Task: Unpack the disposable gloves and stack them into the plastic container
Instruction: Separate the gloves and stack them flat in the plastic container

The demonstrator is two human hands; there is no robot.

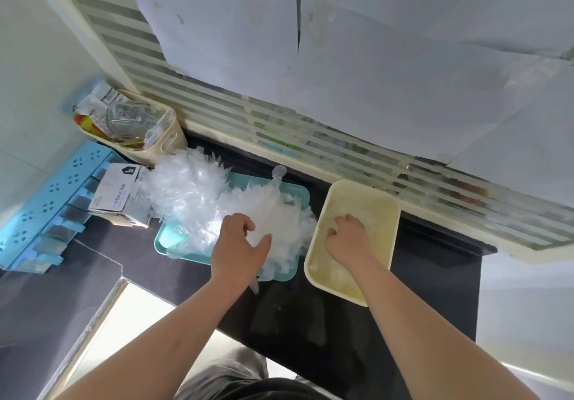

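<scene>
A loose heap of clear disposable gloves [198, 201] lies on and spills over a teal tray [164, 238] on the dark counter. My left hand [240, 244] is on the near part of the heap, thumb and fingers curled into the plastic, pinching gloves. A cream plastic container [388, 222] stands to the right of the tray, with thin clear gloves lying flat on its bottom. My right hand [348, 235] is inside it, fingers curled down, pressing on those gloves.
Torn glove packaging [115, 194] lies left of the heap. A cream bin [161, 145] full of wrappers stands at the back left, beside a blue plastic rack [40, 210]. A striped partition [310, 139] closes the back of the counter.
</scene>
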